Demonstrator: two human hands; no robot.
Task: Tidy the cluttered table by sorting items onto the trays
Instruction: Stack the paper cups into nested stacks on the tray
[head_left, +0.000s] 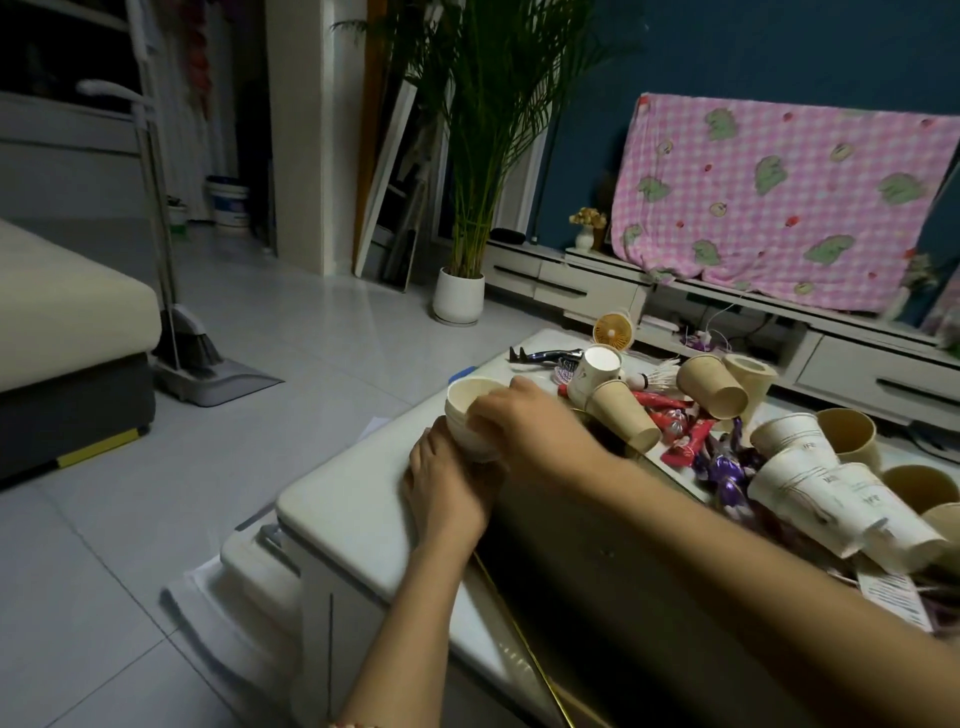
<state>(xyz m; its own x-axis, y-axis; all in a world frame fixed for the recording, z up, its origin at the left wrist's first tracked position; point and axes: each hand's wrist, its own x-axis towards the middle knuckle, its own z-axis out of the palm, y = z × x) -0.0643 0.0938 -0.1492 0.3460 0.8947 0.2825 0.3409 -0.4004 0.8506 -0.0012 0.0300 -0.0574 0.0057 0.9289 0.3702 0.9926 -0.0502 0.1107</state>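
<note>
A short stack of white paper cups (470, 415) stands tilted on the left part of the white table (358, 499). My left hand (447, 483) grips the stack from below and the near side. My right hand (524, 421) curls over its rim from the right. Loose paper cups lie heaped to the right: a tan cup (626, 415) on its side, another tan cup (709, 387), and nested white cups (831, 499). Red snack wrappers (685, 441) and purple candy wrappers (727, 473) lie among them. No tray is plainly visible.
A small orange fan (612, 329), a razor (550, 356) and a shuttlecock (657, 376) lie at the table's far end. A potted palm (460, 296) stands on the tiled floor beyond. A sofa (67, 322) and a dustpan (208, 374) are at the left.
</note>
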